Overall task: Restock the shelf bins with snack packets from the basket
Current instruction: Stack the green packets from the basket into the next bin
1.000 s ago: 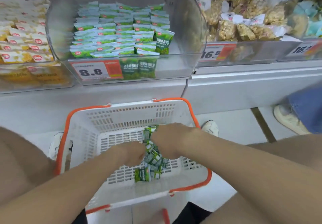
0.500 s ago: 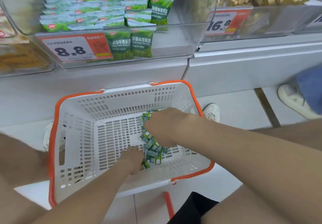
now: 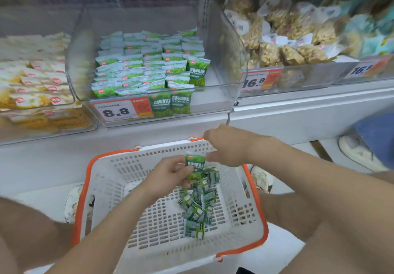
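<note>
A white basket with an orange rim point(image 3: 102, 179) sits low in front of me, with several small green packets point(image 3: 198, 209) heaped on its floor. My left hand point(image 3: 168, 175) pinches one green snack packet point(image 3: 195, 161) upright above the heap. Just right of that packet, my right hand point(image 3: 228, 145) hovers over the basket's far rim. Its fingers are loosely bent and nothing shows in them. Above, a clear shelf bin point(image 3: 215, 100) marked 8.8 holds rows of the same green packets point(image 3: 149, 64). The bin's right side is bare.
Left of the green bin is a bin of yellow-and-white packets point(image 3: 34, 81). To the right, a bin of puffed snacks point(image 3: 287, 39) is tagged 16.8. Another person's shoe and blue trouser leg point(image 3: 366, 145) stand on the floor at right. My own shoes flank the basket.
My left hand has lifted one green packet out of the heap. My right hand has risen from the packets to the basket's far rim. The view has tilted up toward the shelf.
</note>
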`<state>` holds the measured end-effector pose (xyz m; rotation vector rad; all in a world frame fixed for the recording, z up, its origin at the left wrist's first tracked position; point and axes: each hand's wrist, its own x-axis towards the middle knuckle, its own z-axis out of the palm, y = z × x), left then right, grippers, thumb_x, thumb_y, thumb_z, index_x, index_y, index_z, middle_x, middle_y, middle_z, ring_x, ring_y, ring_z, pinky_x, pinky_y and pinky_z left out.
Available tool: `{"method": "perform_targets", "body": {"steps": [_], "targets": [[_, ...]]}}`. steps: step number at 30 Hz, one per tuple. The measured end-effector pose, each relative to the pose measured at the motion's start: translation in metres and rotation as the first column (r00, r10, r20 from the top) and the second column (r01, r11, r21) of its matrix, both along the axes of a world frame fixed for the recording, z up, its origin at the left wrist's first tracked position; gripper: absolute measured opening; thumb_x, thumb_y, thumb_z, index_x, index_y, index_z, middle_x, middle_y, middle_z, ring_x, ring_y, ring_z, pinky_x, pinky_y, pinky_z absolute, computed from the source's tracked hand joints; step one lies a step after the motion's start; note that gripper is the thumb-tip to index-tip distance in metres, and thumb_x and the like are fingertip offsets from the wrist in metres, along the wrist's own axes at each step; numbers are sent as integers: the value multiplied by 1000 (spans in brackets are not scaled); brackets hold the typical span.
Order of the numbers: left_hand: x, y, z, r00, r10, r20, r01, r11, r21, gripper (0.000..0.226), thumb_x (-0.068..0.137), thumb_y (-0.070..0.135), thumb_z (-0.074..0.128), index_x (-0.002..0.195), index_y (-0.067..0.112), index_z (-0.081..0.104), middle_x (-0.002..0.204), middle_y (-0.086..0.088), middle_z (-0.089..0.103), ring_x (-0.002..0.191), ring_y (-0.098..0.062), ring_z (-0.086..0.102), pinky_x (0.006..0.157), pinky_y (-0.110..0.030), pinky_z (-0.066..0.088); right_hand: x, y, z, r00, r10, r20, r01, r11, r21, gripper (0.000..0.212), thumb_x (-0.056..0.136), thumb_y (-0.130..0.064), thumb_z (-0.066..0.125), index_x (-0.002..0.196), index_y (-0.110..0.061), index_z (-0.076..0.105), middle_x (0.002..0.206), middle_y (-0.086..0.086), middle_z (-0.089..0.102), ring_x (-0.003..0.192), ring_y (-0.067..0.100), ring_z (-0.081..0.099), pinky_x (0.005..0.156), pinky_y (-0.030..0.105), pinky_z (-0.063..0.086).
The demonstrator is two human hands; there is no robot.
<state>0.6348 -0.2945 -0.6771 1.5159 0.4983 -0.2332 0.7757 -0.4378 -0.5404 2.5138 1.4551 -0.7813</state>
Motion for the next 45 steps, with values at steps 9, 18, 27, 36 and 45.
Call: {"method": "perform_targets", "body": {"steps": [9,18,27,36,45], "targets": [[6,5,76,963,48,264,-93,983,161,22,103,21,63,123,14,71,99,0,80,78,-19,68,90,-41,56,2,5,16,781,-347,-520,578,718,388,12,92,-17,75,96,-8,68,76,14,76,71,28,76,74,51,63],[14,8,129,709,93,699,-611,576,543,9,103,24,63,102,16,67,85,10,65,80,-15,62,73,-42,53,18,13,63,902,-235,-362,431,543,721,15,92,-30,75,105,-23,73,80,3,73,71,22,72,76,49,60],[20,38,132,920,-104,377,-385,-64,921,49,89,25,58,138,25,56,151,-2,48,139,-36,40,111,-58,26,81,45,76,870,-455,190,159,624,765,13,93,-17,64,106,-16,67,97,7,70,93,32,63,74,36,48],[21,45,119,947,-102,306,-319,-169,933,58,84,24,59,142,26,53,138,-1,53,120,-35,48,105,-55,30,111,108,49,826,-553,106,436,747,502,30,91,0,60,121,-2,60,111,19,59,93,35,58,75,35,48],[22,47,116,945,-94,314,-326,-177,928,57,85,23,57,142,26,53,138,-1,54,112,-34,51,101,-54,32,108,119,43,819,-570,70,454,718,528,25,91,-12,71,108,-1,57,94,12,57,90,36,66,63,32,51]]}}
